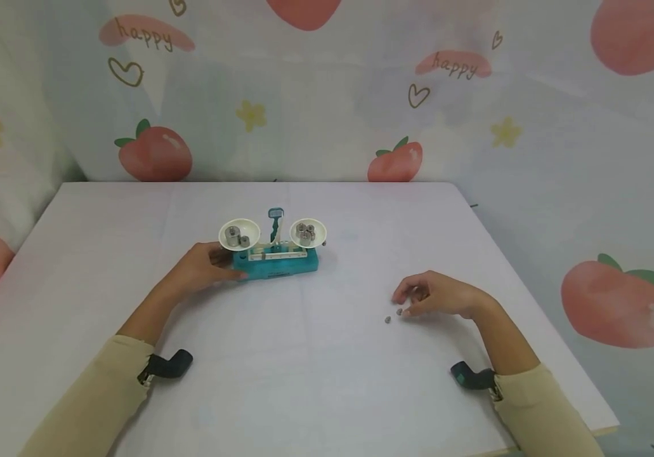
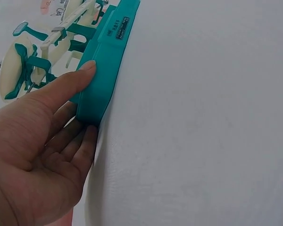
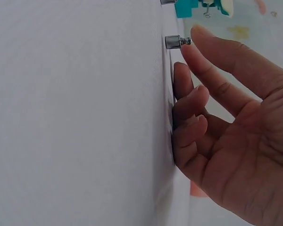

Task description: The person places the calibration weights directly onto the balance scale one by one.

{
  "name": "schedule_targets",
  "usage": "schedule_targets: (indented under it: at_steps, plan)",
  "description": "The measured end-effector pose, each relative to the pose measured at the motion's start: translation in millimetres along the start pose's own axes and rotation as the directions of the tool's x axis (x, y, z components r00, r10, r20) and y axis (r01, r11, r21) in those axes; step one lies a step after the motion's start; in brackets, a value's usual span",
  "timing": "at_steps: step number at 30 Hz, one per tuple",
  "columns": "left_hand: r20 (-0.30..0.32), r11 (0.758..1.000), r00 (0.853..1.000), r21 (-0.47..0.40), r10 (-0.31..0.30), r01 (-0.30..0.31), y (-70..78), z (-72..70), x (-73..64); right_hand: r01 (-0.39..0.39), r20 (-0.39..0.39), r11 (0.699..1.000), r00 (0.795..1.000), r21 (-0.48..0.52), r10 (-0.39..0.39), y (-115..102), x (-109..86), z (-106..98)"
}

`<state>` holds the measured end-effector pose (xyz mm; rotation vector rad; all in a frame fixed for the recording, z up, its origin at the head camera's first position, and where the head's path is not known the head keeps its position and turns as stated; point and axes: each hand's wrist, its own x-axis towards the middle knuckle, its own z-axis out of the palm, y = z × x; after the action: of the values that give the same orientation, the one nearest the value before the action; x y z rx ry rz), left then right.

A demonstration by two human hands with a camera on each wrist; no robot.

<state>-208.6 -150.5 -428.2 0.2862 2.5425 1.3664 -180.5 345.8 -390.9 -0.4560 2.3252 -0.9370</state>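
A teal balance scale (image 1: 281, 268) with two cream pans stands near the middle of the table. My left hand (image 1: 203, 266) holds the left end of its base, thumb (image 2: 80, 81) on the front face and the other fingers curled at the end. In the left pan (image 1: 252, 228) sit a large metal weight (image 1: 232, 236) and a smaller one; several more weights (image 1: 305, 236) fill the right pan (image 1: 320, 235). To the right, my right hand (image 1: 443, 293) is low over the table, thumb and index finger apart around the knob of a small upright weight (image 3: 173, 42).
A second small weight (image 1: 387, 320) stands just left of the one at my right fingertips. The white tabletop (image 1: 304, 393) ends at a patterned cloth (image 1: 327, 95) behind. Dark wrist mounts (image 1: 171, 364) stick out from both sleeves.
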Motion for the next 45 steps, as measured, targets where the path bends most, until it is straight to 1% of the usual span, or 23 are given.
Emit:
schedule_targets:
  at_steps: [5, 9, 13, 20, 30, 40, 45]
  plan:
    - [-0.005, 1.0, 1.0, -0.005, 0.005, -0.005, 1.0, 0.5, -1.5, 0.03, 0.013, 1.0, 0.999, -0.006, -0.029, 3, -0.5, 0]
    - [-0.016, 1.0, 1.0, -0.013, -0.006, 0.006, 0.0, -0.6, -3.2, 0.06, 0.026, 0.998, 0.998, -0.015, -0.06, 1, 2.7, 2]
    - [-0.02, 1.0, 1.0, -0.017, -0.006, 0.006, -2.2, -1.2, -3.2, 0.078, 0.019, 0.997, 0.997, -0.011, -0.078, 2, 4.9, 4]
    - [-0.025, 1.0, 1.0, -0.012, -0.015, 0.014, -5.9, -1.4, -4.5, 0.066, -0.027, 0.997, 0.997, -0.036, -0.067, 4, 8.5, 9]
    - [-0.023, 1.0, 1.0, -0.005, -0.008, 0.008, -3.7, -1.8, -2.2, 0.054, -0.063, 0.998, 0.996, -0.024, -0.056, 4, 6.9, 12]
    - [-0.02, 1.0, 1.0, -0.019, 0.002, -0.003, -4.8, 0.6, -0.9, 0.075, -0.092, 0.997, 0.993, -0.01, -0.076, 5, 2.2, 12]
    - [-0.016, 1.0, 1.0, -0.027, 0.003, -0.004, -6.5, 2.7, -0.1, 0.06, -0.091, 0.998, 0.994, -0.006, -0.061, 5, 1.1, 12]
